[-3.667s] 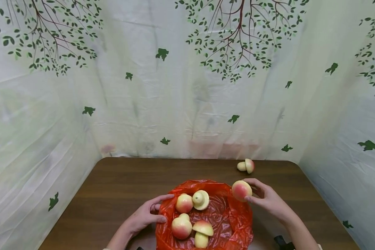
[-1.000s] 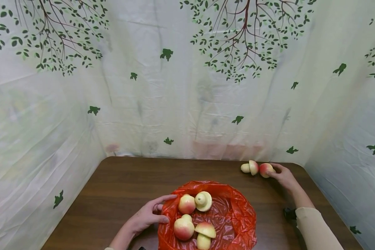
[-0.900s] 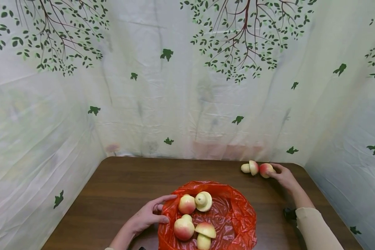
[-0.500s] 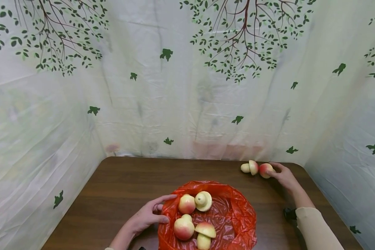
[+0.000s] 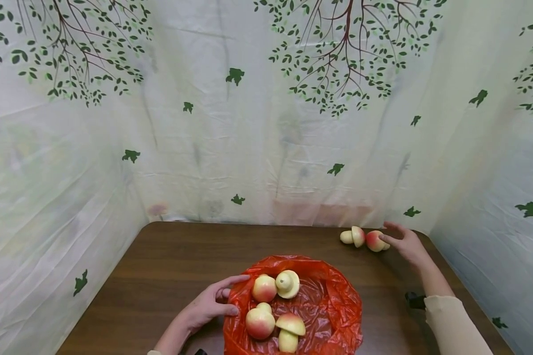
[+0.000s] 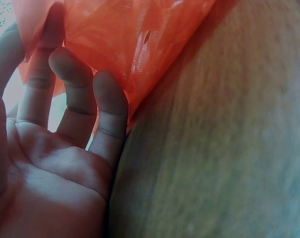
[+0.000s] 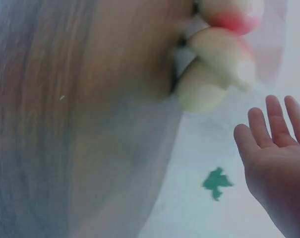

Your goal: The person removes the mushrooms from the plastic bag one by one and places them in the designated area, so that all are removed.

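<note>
- Left hand (image 5: 209,306): lower center of frame, at left side of red plastic bag (image 5: 344,315); thumb apart from index finger, other fingers loosely bent, touching bag. Can't tell if it pinches plastic.
- Right hand (image 5: 410,246): right of center, fingers spread, palm bare in right wrist view; thumb overlaps the near mushroom in head view, contact can't tell.
- Near mushroom (image 5: 374,241): pink-and-cream, lying on table (image 5: 182,256) near its far right corner.
- Second mushroom (image 5: 358,236): just left of it, on its side, stem left.
- Four mushrooms (image 5: 260,324): in bag, bottom center; upper-right one stem toward camera, lower-right one stem down-frame.
- Backdrop (image 5: 257,143): pale, leaf prints, behind table.
- Beige sleeve (image 5: 455,323): lower right.
</note>
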Demonstrator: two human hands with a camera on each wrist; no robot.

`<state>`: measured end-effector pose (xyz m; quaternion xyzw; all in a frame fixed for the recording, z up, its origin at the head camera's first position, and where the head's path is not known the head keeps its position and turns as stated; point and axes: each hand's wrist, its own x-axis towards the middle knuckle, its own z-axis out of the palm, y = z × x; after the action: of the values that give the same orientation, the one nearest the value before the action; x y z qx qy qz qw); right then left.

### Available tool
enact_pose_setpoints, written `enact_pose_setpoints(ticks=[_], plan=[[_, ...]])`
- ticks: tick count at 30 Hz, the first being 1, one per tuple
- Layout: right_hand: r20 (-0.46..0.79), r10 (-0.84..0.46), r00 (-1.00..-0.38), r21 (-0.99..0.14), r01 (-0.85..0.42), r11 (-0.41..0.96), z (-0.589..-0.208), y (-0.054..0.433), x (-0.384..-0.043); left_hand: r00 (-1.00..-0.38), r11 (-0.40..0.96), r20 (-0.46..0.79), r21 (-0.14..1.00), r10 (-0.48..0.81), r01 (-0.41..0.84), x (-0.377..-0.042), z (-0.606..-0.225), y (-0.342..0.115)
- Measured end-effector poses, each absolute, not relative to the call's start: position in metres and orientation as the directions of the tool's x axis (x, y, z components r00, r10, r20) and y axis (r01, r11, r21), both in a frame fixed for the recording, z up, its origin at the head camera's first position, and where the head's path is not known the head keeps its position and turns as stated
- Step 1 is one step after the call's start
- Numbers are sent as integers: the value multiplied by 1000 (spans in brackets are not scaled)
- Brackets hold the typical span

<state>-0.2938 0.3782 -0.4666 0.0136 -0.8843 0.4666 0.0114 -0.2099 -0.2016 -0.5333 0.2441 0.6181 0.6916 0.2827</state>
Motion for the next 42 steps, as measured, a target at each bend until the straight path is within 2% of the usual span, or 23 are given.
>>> enact_pose_setpoints(ticks=[7, 17, 21, 30, 42], plan=[[60, -40, -997, -847, -73, 526, -448, 356, -282, -723, -76, -12, 993, 691, -89, -209, -533, -202], [221, -188, -957, -867, -281, 411, -422, 295, -258, -730, -78, 2, 994, 684, -71, -210, -527, -203], [251, -236, -939, -849, -331, 412, -416, 269, -251, -731, -61, -14, 995, 682, -76, -211, -527, -203], [273, -319, -908, -863, -377, 337, -416, 225, -240, -727, -60, -17, 995, 686, -81, -211, -528, -203], [229, -393, -891, -908, -341, 244, -432, 189, -221, -726, -70, -11, 994, 688, -82, -208, -530, -202]])
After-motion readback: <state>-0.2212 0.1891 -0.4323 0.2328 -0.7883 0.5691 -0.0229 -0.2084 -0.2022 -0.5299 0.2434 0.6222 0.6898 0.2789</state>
